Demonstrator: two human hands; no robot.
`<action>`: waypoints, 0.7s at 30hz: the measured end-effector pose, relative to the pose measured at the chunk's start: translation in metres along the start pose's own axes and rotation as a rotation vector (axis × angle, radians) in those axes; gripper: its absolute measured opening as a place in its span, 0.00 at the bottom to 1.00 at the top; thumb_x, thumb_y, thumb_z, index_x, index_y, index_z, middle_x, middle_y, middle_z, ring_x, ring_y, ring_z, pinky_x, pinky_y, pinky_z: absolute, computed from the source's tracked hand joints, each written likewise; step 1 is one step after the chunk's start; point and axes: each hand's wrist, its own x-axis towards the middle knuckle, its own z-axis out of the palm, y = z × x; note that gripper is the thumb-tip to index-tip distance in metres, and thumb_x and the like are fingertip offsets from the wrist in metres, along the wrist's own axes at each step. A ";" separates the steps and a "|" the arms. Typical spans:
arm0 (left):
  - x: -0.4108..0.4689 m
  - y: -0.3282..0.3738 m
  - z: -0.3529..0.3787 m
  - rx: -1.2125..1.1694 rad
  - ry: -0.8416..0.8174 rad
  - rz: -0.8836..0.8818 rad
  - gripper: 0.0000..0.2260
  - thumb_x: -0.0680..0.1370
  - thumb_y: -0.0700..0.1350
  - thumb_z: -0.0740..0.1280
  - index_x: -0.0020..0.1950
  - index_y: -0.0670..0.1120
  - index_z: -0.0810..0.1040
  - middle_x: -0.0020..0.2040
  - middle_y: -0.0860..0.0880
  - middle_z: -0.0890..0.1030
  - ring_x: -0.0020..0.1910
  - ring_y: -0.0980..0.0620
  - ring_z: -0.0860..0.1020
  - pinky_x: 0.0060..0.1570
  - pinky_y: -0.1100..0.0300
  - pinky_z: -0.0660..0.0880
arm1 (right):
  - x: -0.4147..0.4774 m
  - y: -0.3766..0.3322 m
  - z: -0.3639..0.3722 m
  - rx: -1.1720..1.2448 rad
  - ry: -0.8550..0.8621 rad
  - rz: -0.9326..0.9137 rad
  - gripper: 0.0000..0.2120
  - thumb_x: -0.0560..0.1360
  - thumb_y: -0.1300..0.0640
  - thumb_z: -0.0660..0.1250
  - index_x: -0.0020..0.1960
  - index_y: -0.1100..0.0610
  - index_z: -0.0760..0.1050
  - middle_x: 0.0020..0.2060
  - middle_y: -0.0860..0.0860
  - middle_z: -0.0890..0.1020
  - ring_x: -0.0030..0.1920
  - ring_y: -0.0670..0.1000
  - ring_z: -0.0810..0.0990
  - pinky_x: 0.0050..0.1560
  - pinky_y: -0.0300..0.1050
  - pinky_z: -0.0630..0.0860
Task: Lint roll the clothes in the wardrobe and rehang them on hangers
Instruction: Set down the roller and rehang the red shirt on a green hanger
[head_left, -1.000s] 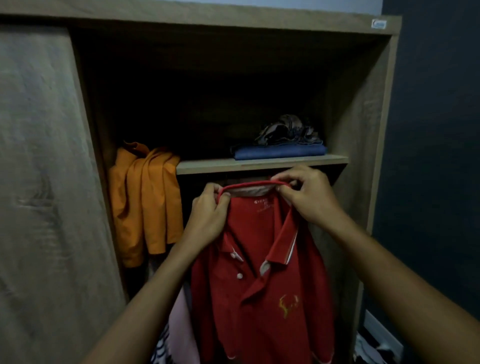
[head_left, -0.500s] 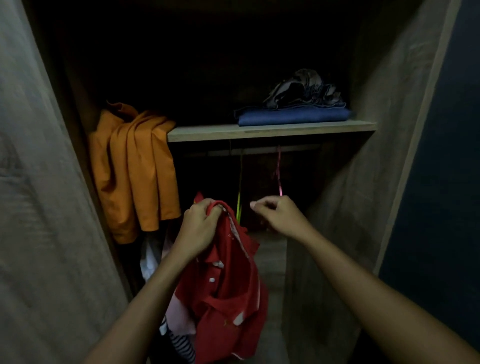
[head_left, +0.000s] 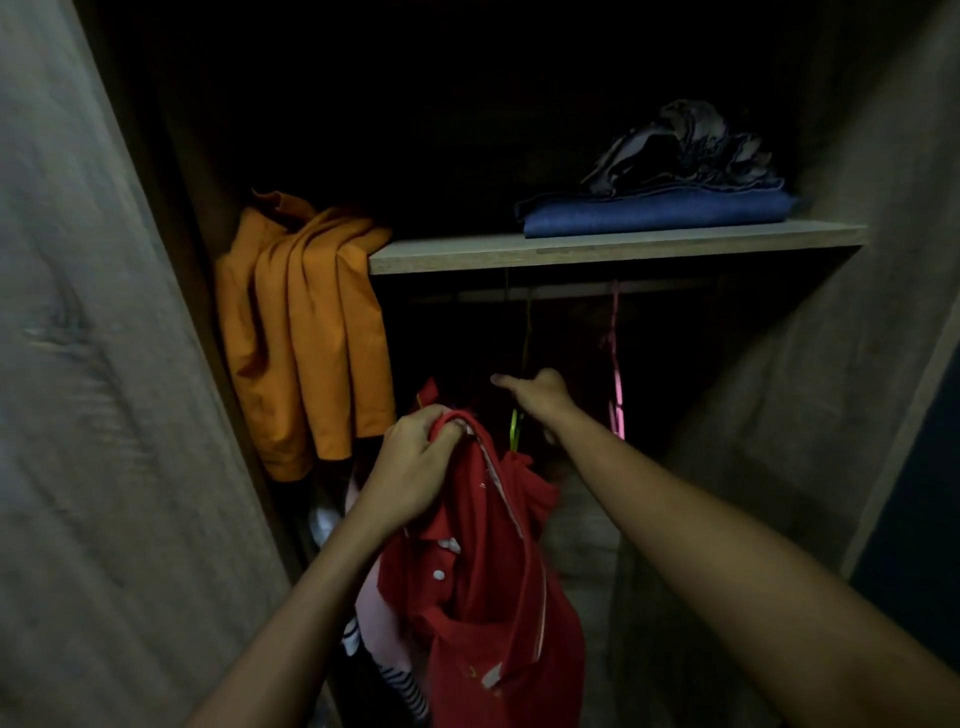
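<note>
Gripping the red polo shirt bunched by its collar, your left hand holds it low in front of the wardrobe; it is off any hanger. Your right hand reaches past it, fingers loosely spread, at the green hanger on the rail; whether it grips, I cannot tell. Beyond hang a pink hanger and an orange garment. Rehanging is left, and no lint roller shows.

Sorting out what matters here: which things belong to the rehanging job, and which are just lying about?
In the job:
red shirt, gripped by left hand
right hand at green hanger
pink hanger

Lying about:
orange cloth
folded blue cloth on shelf
</note>
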 end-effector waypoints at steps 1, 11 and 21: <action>0.001 0.000 -0.001 0.003 0.007 0.002 0.10 0.81 0.43 0.62 0.45 0.45 0.82 0.40 0.51 0.83 0.41 0.57 0.80 0.45 0.56 0.76 | 0.002 -0.002 0.001 0.003 0.014 0.011 0.14 0.73 0.56 0.74 0.53 0.61 0.76 0.43 0.53 0.78 0.43 0.51 0.77 0.42 0.41 0.71; 0.006 0.020 -0.018 -0.067 0.093 0.074 0.09 0.81 0.44 0.62 0.46 0.48 0.81 0.42 0.50 0.83 0.43 0.57 0.80 0.43 0.64 0.75 | 0.027 -0.001 -0.008 -0.137 0.040 0.049 0.14 0.75 0.65 0.68 0.32 0.59 0.73 0.26 0.54 0.73 0.25 0.49 0.70 0.20 0.35 0.65; 0.011 0.036 -0.022 -0.096 0.130 0.118 0.09 0.81 0.43 0.61 0.47 0.47 0.81 0.42 0.51 0.82 0.42 0.59 0.79 0.41 0.68 0.72 | 0.012 0.008 -0.007 -0.060 -0.021 -0.015 0.08 0.76 0.70 0.64 0.41 0.59 0.72 0.31 0.55 0.77 0.18 0.42 0.71 0.18 0.33 0.66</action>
